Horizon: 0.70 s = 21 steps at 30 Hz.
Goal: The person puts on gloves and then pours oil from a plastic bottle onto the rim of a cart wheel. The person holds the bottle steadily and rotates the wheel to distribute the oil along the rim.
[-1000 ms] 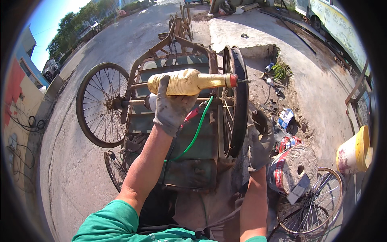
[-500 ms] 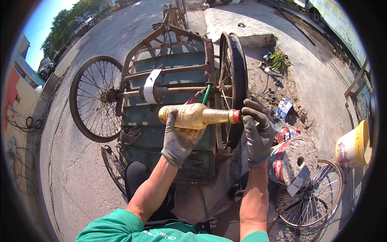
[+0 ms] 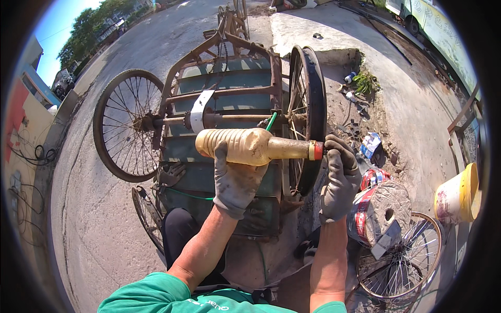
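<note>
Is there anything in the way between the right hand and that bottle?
Nothing visible is. The right hand is right beside the red cap of the bottle; whether they touch is hard to tell. The left hand holds the bottle's body.

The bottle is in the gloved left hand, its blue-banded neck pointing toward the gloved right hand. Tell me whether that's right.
Not quite: the band on the neck is red, not blue, as the head view shows. The bottle is in the gloved left hand, its neck pointing toward the gloved right hand.
</note>
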Available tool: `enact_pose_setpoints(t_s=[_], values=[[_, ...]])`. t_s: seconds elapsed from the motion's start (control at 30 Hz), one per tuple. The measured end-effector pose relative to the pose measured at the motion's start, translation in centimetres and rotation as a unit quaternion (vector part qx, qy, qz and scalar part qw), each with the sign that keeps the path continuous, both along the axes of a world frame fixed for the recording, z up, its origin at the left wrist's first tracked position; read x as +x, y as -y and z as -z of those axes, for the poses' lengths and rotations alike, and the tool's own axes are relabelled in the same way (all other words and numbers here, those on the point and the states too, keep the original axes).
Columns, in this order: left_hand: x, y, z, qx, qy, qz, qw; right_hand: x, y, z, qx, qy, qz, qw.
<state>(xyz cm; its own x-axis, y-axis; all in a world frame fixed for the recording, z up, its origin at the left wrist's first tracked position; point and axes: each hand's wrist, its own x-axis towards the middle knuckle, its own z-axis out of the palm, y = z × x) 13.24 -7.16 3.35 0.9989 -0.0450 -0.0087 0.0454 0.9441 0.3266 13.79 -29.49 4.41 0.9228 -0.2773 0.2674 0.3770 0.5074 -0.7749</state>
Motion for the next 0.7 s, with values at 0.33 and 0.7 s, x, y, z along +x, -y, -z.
enact_pose_setpoints(t_s=[0.33, 0.7], values=[[3.2, 1.8, -4.3, -0.06, 0.071, 0.022, 0.995, -0.5, -0.8, 0.5, -0.135, 0.01, 0.089, 0.987], [8.6, -1.4, -8.3, 0.059, 0.074, -0.096, 0.991, 0.8, 0.1, 5.4, -0.093, -0.132, -0.037, 0.986]])
